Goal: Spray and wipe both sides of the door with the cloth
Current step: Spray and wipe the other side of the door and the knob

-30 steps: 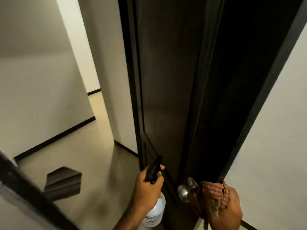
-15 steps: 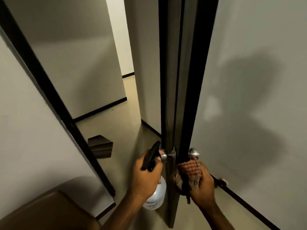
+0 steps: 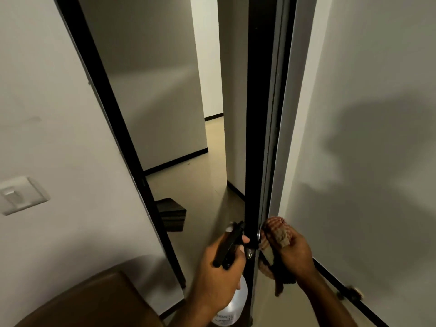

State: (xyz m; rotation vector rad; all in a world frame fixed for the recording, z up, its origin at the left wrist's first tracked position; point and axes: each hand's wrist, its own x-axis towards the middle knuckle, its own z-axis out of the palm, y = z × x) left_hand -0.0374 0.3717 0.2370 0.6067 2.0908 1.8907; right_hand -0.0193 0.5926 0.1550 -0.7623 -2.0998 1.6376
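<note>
Two hands flanked the dark door's edge (image 3: 258, 138).
Left hand (image 3: 218, 277) gripped the spray bottle (image 3: 232, 303); right hand (image 3: 293, 254) clutched the checked cloth (image 3: 274, 228) beside it.

My left hand (image 3: 218, 271) is raised in front of me, forearm entering from the bottom edge, fingers (image 3: 240, 244) curled tight around the spray bottle (image 3: 232, 300) at its neck, thumb side up. My right hand (image 3: 291, 253) is level with it, just to its right, forearm angled in from lower right, closed on the bunched cloth (image 3: 274, 228), knuckles upward.
</note>
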